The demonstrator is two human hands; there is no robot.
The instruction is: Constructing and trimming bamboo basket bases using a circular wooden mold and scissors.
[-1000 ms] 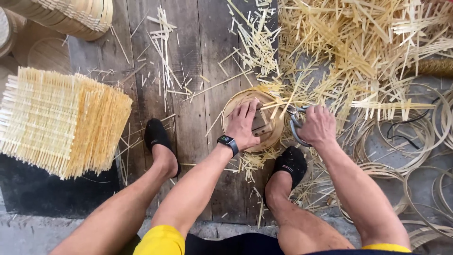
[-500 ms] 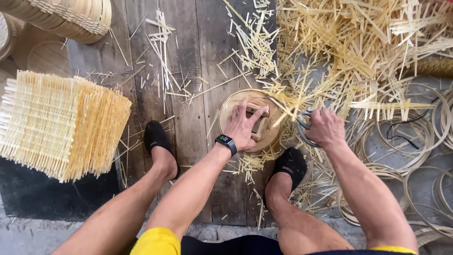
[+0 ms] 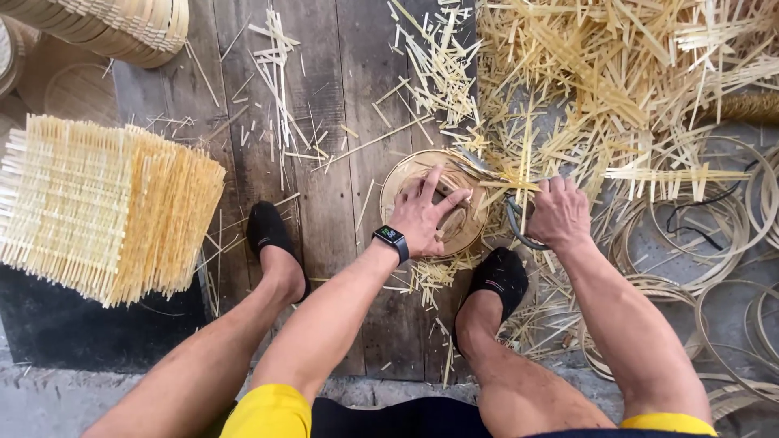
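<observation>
1. The left hand lies flat, fingers spread wide, pressing on a round woven bamboo tray with a bent-strip rim; it grips nothing, only bears down on the weave.
2. That tray rests on the dark wooden plank floor, between the person's two feet in black slip-on shoes, just ahead of the knees.
3. The right hand is closed in a fist around the dark curved handles of a cutting tool, probably shears; the blades are hidden among the strips, so their position cannot be told.
4. The tool sits at the tray's right edge, where loose strip ends stick out.
5. A black smartwatch is on the left wrist.
6. A big heap of pale bamboo offcuts lies beyond the right hand, with thin bamboo hoops spread on the floor to the right.
7. A stack of square woven bamboo mats stands well apart on the left.
</observation>
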